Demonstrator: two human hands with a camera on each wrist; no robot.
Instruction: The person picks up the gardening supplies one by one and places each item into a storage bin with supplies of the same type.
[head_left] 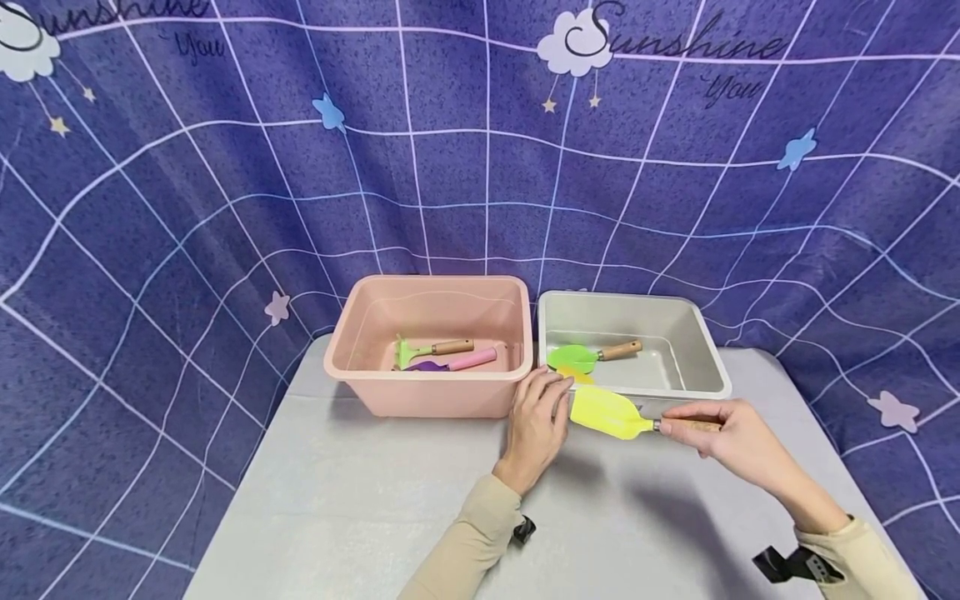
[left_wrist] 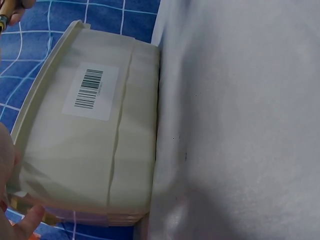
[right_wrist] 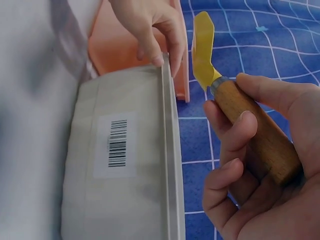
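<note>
My right hand (head_left: 738,437) grips the wooden handle of a yellow hand trowel (head_left: 607,412), held in the air by the front rim of the grey bin (head_left: 712,390). In the right wrist view the fingers curl round the handle (right_wrist: 257,132). My left hand (head_left: 536,425) holds the grey bin's front left corner, thumb and fingers on either side of the rim. Inside that bin lie a green trowel (head_left: 573,358) with a wooden handle and a yellow-orange piece (head_left: 576,375), mostly hidden by the rim and the green blade.
To the left stands a pink bin (head_left: 435,396) with a small green rake (head_left: 408,352) and a purple trowel with a pink handle (head_left: 472,359). Both bins sit at the back of a grey-covered table (head_left: 360,500), against a blue patterned curtain (head_left: 450,167).
</note>
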